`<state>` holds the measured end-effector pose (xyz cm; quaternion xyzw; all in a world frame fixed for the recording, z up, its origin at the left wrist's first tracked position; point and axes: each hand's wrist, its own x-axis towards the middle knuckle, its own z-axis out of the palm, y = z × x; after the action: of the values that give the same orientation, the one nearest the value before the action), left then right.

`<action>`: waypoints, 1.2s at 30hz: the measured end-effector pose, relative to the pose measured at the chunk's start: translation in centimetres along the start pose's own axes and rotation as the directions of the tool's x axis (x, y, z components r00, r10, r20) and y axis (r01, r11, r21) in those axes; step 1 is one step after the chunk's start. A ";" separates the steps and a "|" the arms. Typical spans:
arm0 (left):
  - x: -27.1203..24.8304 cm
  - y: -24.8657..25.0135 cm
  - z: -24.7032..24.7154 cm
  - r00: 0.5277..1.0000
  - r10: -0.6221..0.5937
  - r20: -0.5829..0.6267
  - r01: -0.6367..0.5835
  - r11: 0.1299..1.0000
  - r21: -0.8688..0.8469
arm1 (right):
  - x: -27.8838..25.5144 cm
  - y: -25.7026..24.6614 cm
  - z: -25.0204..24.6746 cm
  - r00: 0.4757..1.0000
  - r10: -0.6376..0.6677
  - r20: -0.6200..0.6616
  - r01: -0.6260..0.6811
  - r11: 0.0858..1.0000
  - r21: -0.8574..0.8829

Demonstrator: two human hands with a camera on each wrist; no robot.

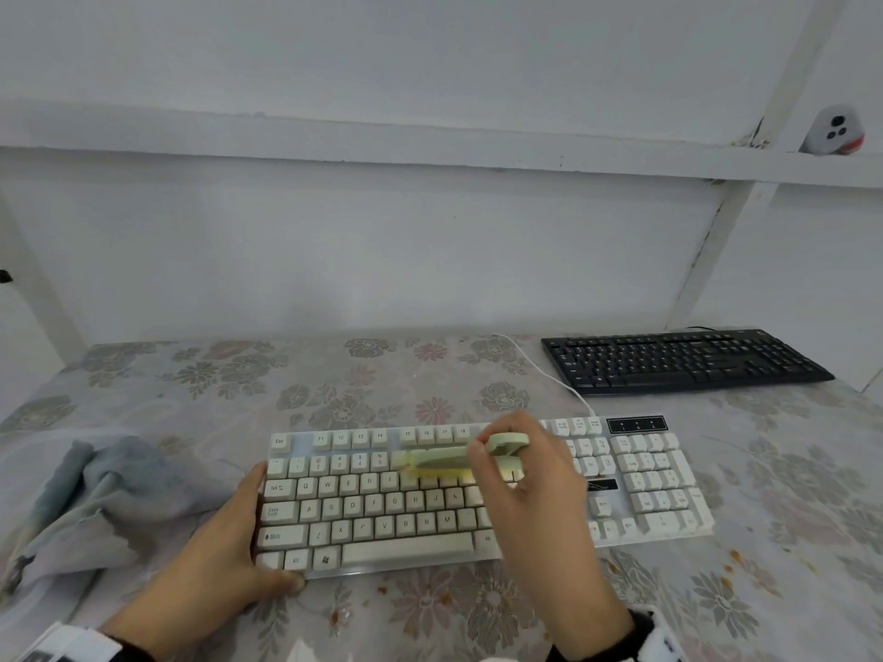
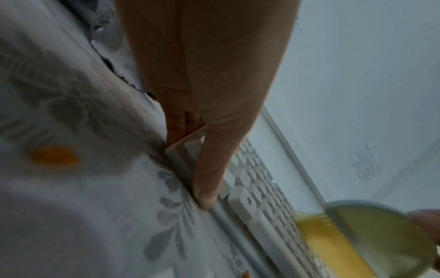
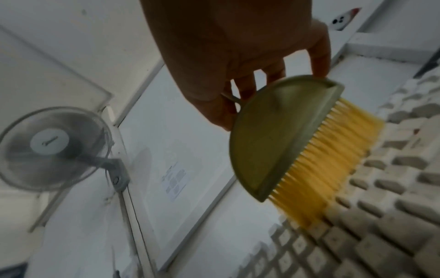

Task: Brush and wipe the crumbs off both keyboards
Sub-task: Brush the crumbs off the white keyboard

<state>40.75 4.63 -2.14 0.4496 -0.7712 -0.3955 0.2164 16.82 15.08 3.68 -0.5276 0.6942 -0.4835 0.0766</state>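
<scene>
Bracing the white keyboard point(image 1: 478, 489) at its left end, the left hand point(image 1: 229, 556) lay with straight fingers along the edge and the thumb against the front corner. The right hand point(image 1: 535, 489) pinched the green brush point(image 1: 458, 458) by its rounded back, yellow bristles touching the number row. The brush looked light, its bristles soft and yielding, best held at the stiff back. The black keyboard point(image 1: 683, 360) sat well apart, the cloth point(image 1: 95, 494) near the left hand.
</scene>
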 end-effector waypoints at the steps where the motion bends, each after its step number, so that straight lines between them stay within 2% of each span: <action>1: 0.0 0.0 0.0 1.000 0.001 -0.005 -0.001 1.000 0.004 | 0.2 0.4 -0.4 0.999 -0.007 -0.033 0.006 0.999 -0.048; 3: -0.1 0.1 -0.1 1.000 0.008 -0.011 -0.008 1.000 0.018 | 0.5 0.4 -1.2 0.997 -0.035 -0.062 0.032 0.998 -0.048; 6: 0.0 0.2 -0.2 1.000 0.014 -0.021 -0.014 1.000 0.018 | 0.6 0.0 -1.7 0.999 -0.045 0.030 0.037 0.975 0.219; 7: 0.0 0.2 -0.1 1.000 0.013 -0.016 -0.013 1.000 0.014 | 0.5 0.3 -1.7 0.997 -0.046 0.059 0.031 0.972 0.233; 9: 0.0 0.2 0.0 1.000 0.005 -0.004 -0.005 1.000 0.012 | 0.7 1.4 -2.0 0.998 -0.030 0.057 0.021 0.987 0.161; 13: -0.1 0.1 -0.1 1.000 0.009 0.004 -0.009 1.000 0.008 | 1.2 2.7 -2.8 0.997 -0.027 -0.075 0.023 0.999 -0.048; 17: -0.2 0.5 0.0 1.000 0.014 -0.003 -0.015 1.000 -0.005 | 1.3 2.1 -3.5 0.999 -0.047 0.005 0.046 0.986 0.159; 19: -0.2 0.5 0.0 1.000 0.008 -0.009 -0.009 1.000 -0.007 | 1.7 3.1 -3.9 0.999 -0.036 -0.006 0.036 0.995 0.094; 22: -0.2 0.5 0.0 1.000 -0.001 0.006 0.001 1.000 -0.010 | 2.2 4.2 -4.3 0.995 -0.032 -0.099 0.026 0.998 -0.054; 24: -0.2 0.6 0.0 1.000 -0.013 0.007 0.013 1.000 -0.020 | 2.1 3.5 -4.3 0.988 -0.082 -0.130 0.068 0.992 -0.103; 26: -0.3 0.7 0.0 1.000 -0.018 0.005 0.018 1.000 -0.020 | 1.9 2.9 -4.3 0.992 -0.095 -0.081 0.097 0.995 0.024; 28: -0.3 0.7 0.0 1.000 -0.018 0.006 0.018 1.000 -0.019 | 2.0 3.3 -4.6 0.998 -0.048 -0.032 0.051 0.994 0.097; 33: -0.3 0.8 0.0 1.000 -0.019 0.002 0.019 1.000 -0.022 | 3.0 4.3 -6.3 0.992 -0.007 -0.130 -0.003 0.997 -0.080; 34: -0.3 0.9 0.0 1.000 -0.019 0.003 0.019 1.000 -0.020 | 3.2 4.2 -6.8 0.989 -0.007 -0.146 -0.002 0.998 -0.060; 36: -0.3 0.9 0.0 1.000 -0.020 0.001 0.020 1.000 -0.015 | 3.3 3.7 -7.7 0.989 0.017 -0.146 0.002 0.991 0.135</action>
<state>40.42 5.14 -1.39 0.4555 -0.7636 -0.4037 0.2154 8.18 16.92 6.22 -0.4816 0.6656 -0.5666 0.0628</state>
